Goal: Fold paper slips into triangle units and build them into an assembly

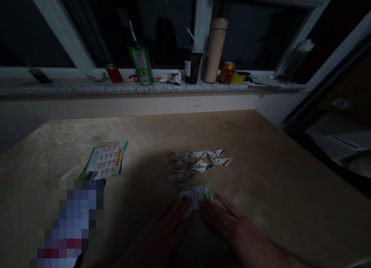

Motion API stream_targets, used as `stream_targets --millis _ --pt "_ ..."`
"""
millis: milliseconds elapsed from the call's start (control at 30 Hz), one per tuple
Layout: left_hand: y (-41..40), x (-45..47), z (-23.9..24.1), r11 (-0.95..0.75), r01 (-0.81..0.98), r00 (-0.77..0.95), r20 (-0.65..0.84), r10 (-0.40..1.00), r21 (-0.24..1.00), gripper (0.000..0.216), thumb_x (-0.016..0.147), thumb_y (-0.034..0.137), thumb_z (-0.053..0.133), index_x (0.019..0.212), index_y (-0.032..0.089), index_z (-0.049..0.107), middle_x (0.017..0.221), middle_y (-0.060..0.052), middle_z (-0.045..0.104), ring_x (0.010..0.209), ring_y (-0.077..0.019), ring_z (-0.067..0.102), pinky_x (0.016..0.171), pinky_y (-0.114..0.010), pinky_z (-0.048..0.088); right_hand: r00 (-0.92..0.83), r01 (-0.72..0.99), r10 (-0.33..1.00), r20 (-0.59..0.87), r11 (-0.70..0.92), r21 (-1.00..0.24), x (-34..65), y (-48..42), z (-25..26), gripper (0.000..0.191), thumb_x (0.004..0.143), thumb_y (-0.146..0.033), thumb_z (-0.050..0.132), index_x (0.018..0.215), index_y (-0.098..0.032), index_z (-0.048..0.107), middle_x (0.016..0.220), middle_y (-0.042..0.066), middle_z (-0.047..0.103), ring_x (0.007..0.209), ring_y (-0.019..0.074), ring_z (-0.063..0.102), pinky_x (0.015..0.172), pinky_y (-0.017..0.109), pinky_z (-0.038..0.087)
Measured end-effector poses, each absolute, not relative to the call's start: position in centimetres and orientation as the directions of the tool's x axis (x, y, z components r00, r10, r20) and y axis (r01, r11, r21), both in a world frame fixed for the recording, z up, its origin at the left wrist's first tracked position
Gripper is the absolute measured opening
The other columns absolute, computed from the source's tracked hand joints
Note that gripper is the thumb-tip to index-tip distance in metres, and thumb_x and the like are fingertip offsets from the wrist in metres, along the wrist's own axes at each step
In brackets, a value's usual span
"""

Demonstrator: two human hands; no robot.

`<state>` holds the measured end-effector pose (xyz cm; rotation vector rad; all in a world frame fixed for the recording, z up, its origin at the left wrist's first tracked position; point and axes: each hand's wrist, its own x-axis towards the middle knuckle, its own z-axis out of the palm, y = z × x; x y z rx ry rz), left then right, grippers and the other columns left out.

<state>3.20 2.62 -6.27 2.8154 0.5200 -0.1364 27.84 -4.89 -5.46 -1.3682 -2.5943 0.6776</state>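
Note:
A printed paper sheet (204,191), green at its edges, lies on the table in front of me. My left hand (173,217) rests on its left part with the fingers stretched out. Against its right part lies my right hand (225,218), fingers straight and the thumb hidden. The fingertips of both hands nearly meet, covering the sheet's near portion. Just beyond it, several small folded paper boats (201,166) sit in loose rows.
A stack of printed leaflets (106,159) lies left on the wooden table (290,186), with a pixelated device (74,217) nearer me. The windowsill (171,89) bears a green cup (141,65), a dark cup (191,67), a tall flask (216,51) and a can (227,72).

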Motion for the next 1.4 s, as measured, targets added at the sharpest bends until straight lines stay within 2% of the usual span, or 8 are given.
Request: stream_targets --millis 100,200,367,667,833,933,1133,1400 --pt "2.0 3.3 -6.2 -0.921 0.341 0.94 -0.079 0.332 0.188 0.074 0.086 0.027 0.055 0.148 0.015 0.015 0.152 -0.012 0.016 0.138 -0.0278 0.021 0.11 -0.044 0.024 -0.584 0.744 0.805 -0.1 0.482 -0.462 27.8 -4.9 -5.7 0.088 0.078 -0.03 0.065 0.148 -0.018 0.013 0.151 0.007 0.022 0.138 0.0217 0.022 0.115 0.043 0.002" --pt "1.2 3.6 -6.3 -0.914 0.381 0.924 -0.09 0.372 0.137 0.068 0.083 0.012 0.047 0.146 0.01 0.021 0.149 -0.012 0.027 0.135 -0.0229 0.03 0.109 -0.035 0.029 -0.593 0.733 0.801 -0.087 0.492 -0.47 27.9 -4.8 -6.0 0.087 0.08 -0.03 0.063 0.148 -0.018 0.01 0.151 0.008 0.021 0.138 0.0216 0.022 0.115 0.043 0.001" --pt "0.6 3.9 -6.6 -0.916 0.392 0.916 -0.129 0.38 0.087 0.063 0.079 0.008 0.044 0.141 0.006 0.033 0.146 -0.012 0.034 0.131 -0.0218 0.039 0.105 -0.032 0.036 -0.598 0.719 0.8 -0.045 0.511 -0.472 28.1 -4.8 -6.2 0.086 0.081 -0.033 0.063 0.148 -0.02 0.011 0.15 0.008 0.025 0.137 0.0227 0.026 0.115 0.043 0.0" --pt "0.2 3.3 -7.4 -0.919 0.392 0.92 -0.021 0.391 0.042 0.064 0.079 0.01 0.046 0.141 0.006 0.033 0.144 -0.013 0.039 0.132 -0.0219 0.038 0.105 -0.032 0.035 -0.575 0.751 0.814 -0.081 0.487 -0.446 27.6 -5.1 -6.4 0.084 0.084 -0.041 0.06 0.148 -0.024 0.007 0.152 0.007 0.019 0.139 0.0235 0.021 0.113 0.049 0.0" --pt "0.0 2.1 -9.9 -0.915 0.401 0.914 0.089 0.397 -0.043 0.07 0.08 0.014 0.045 0.146 0.008 0.022 0.146 -0.013 0.037 0.131 -0.0236 0.039 0.106 -0.034 0.034 -0.561 0.758 0.823 -0.091 0.466 -0.456 27.5 -5.2 -6.0 0.079 0.085 -0.035 0.058 0.148 -0.025 0.011 0.152 0.006 0.02 0.139 0.023 0.02 0.113 0.05 0.001" --pt "-0.3 1.7 -11.7 -0.889 0.453 0.891 0.077 0.448 -0.064 0.075 0.078 0.009 0.043 0.148 0.011 0.016 0.149 -0.01 0.031 0.134 -0.0231 0.032 0.108 -0.035 0.03 -0.558 0.756 0.826 -0.077 0.468 -0.457 27.5 -5.1 -5.9 0.079 0.084 -0.031 0.06 0.147 -0.024 0.013 0.152 0.006 0.021 0.139 0.0241 0.021 0.113 0.05 -0.002" --pt "-0.7 1.7 -12.1 -0.872 0.488 0.872 0.037 0.487 -0.025 0.077 0.079 0.008 0.043 0.148 0.013 0.011 0.15 -0.009 0.028 0.134 -0.0219 0.033 0.108 -0.033 0.032 -0.585 0.736 0.808 -0.065 0.496 -0.462 27.8 -5.1 -5.9 0.083 0.084 -0.034 0.06 0.148 -0.021 0.009 0.152 0.006 0.02 0.139 0.0221 0.018 0.113 0.045 -0.008" --pt "-0.5 1.9 -11.1 -0.887 0.461 0.883 0.118 0.455 -0.027 0.088 0.077 0.008 0.044 0.147 0.01 -0.01 0.148 -0.012 0.032 0.13 -0.0234 0.04 0.105 -0.033 0.034 -0.554 0.75 0.829 -0.077 0.457 -0.477 28.1 -5.5 -5.3 0.083 0.081 -0.026 0.061 0.148 -0.021 0.012 0.151 0.006 0.024 0.138 0.021 0.024 0.115 0.043 -0.005"
